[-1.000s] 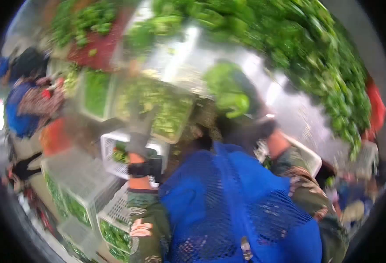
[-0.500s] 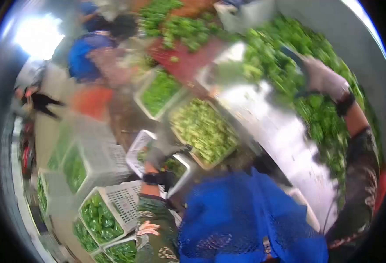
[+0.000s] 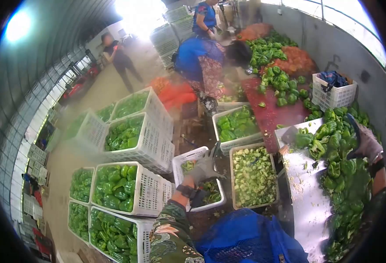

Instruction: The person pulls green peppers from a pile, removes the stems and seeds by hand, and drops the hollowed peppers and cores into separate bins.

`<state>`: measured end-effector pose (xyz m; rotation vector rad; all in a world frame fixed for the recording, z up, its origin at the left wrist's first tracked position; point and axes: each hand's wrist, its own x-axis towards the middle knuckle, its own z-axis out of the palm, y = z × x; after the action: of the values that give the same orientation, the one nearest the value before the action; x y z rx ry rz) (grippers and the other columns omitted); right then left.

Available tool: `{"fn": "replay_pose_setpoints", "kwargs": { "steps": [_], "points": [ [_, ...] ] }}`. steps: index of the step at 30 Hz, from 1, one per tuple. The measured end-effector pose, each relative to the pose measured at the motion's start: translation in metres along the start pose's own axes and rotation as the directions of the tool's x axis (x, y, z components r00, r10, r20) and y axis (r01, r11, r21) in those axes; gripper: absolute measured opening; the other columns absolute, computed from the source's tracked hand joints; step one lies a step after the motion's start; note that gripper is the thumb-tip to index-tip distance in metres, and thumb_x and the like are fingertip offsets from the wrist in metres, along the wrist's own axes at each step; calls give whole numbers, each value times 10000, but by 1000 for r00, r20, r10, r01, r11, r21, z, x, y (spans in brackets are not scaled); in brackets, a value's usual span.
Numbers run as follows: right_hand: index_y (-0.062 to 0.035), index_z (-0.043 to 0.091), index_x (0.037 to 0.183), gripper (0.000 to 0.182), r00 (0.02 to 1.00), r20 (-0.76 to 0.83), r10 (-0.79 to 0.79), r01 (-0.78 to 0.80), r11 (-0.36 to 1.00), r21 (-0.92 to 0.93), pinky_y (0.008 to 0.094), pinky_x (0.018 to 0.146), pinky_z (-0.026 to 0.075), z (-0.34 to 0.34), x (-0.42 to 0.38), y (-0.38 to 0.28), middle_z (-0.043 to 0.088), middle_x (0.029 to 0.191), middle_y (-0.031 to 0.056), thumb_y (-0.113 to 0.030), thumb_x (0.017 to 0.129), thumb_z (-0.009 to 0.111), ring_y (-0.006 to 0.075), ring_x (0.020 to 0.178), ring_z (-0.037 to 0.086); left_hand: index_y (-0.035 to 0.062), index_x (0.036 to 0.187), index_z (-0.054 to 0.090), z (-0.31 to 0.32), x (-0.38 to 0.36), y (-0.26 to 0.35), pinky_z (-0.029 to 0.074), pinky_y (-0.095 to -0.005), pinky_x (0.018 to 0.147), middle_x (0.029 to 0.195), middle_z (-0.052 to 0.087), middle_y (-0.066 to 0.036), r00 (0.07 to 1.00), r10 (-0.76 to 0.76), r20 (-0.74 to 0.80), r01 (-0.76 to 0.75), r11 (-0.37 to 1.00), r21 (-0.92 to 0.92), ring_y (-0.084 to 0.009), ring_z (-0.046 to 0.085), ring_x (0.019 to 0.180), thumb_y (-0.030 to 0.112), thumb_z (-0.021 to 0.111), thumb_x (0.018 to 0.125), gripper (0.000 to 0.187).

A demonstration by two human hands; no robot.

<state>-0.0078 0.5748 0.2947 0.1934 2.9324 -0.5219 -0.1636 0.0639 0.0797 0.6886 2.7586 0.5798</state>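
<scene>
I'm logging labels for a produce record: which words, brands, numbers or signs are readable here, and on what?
No text can be read anywhere in this view.
White crate of peppers: nothing legible.
Gloved left hand and right hand: no legible lettering.
Blue garment: nothing legible.
Stacked crates in the background: too small and hazy to tell.

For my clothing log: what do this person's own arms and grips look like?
The left grip wears a grey glove with darker edges, a black wrist strap and a green camouflage sleeve with a pinkish patch. The right grip wears a pale glove with dark parts and a dark wristband; the right sleeve is mostly in shadow.
</scene>
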Motion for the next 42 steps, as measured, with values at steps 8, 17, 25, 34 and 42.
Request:
{"fn": "replay_pose_setpoints", "kwargs": {
  "steps": [8, 17, 25, 34, 42],
  "points": [
    [-176, 202, 1422, 1186, 953, -152, 262, -301, 878, -373, 414, 997, 369, 12, -9, 49, 490, 1256, 180, -201, 450, 880, 323, 1192, 436, 47, 1426, -8, 24, 5, 2, 259, -456, 1060, 1390, 230, -296, 987, -86, 135, 49, 964, 261, -413, 224, 1310, 568, 799, 491, 1341],
    [-55, 422, 1268, 542, 598, -801, 42, 583, 662, 470, 321, 753, 523, 198, -22, 31, 565, 1093, 88, -407, 875, 543, 195, 925, 586, -47, 1259, 458, 53, 24, 218, 438, -228, 695, 1054, 587, -101, 786, 566, -248, -542, 439, -716, -107, 525, 795, 92, 534, 882, 409],
    [-14, 354, 1326, 674, 718, -641, 270, 694, -344, 633, 368, 843, 501, 230, -56, 3, 497, 1241, 128, -493, 874, 496, 209, 1063, 536, 68, 1133, 576, 79, 14, 317, 487, -305, 692, 1002, 601, -108, 671, 715, -196, -702, 527, -479, -207, 612, 717, 94, 675, 755, 391],
    [-7, 397, 1300, 595, 779, -433, 454, 558, -187, 809, 291, 958, 394, 227, -65, -17, 527, 1200, 106, -429, 892, 494, 157, 1080, 517, 88, 1001, 594, 125, 17, 325, 491, -349, 493, 947, 563, -119, 523, 852, 19, -842, 513, 171, -252, 618, 662, 170, 612, 729, 284],
    [6, 461, 1209, 404, 632, -600, 490, 646, 95, 758, 283, 842, 487, 270, -46, -10, 568, 1103, 85, -303, 952, 421, 146, 999, 561, 35, 989, 566, 131, 27, 297, 471, -231, 602, 828, 609, -40, 904, 426, 44, -94, 299, -950, -80, 561, 707, 48, 586, 830, 161]
  ]
}}
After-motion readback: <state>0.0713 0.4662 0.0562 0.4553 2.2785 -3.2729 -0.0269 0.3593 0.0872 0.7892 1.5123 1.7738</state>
